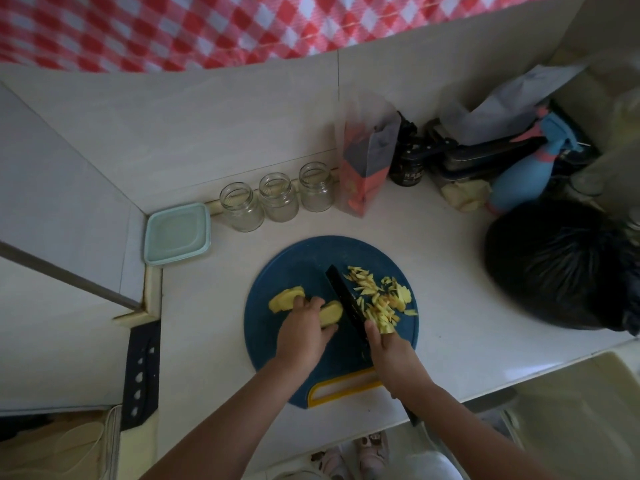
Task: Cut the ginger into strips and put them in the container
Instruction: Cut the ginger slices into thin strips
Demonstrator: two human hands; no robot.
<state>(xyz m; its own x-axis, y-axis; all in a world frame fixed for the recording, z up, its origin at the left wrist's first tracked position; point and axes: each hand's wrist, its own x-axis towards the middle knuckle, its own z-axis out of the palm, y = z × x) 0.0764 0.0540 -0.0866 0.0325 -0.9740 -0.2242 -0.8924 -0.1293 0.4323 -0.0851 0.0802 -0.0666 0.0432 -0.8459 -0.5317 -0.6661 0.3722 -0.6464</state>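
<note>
Lidded container (177, 233) sits leftmost, by the wall; on the blue board (294, 261) the left hand (304, 336) curls over peeled ginger (284, 301); right hand (388, 348) grips the knife (344, 299) alongside; strips (381, 299) lie right.

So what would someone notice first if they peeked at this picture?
Probably the round blue cutting board in the middle of the pale counter, with a bright yellow pile of ginger strips on its right side. Over it, the right hand grips a black knife while the left hand holds the ginger chunks steady. The red-and-white checked cloth across the top also pops out.
</note>
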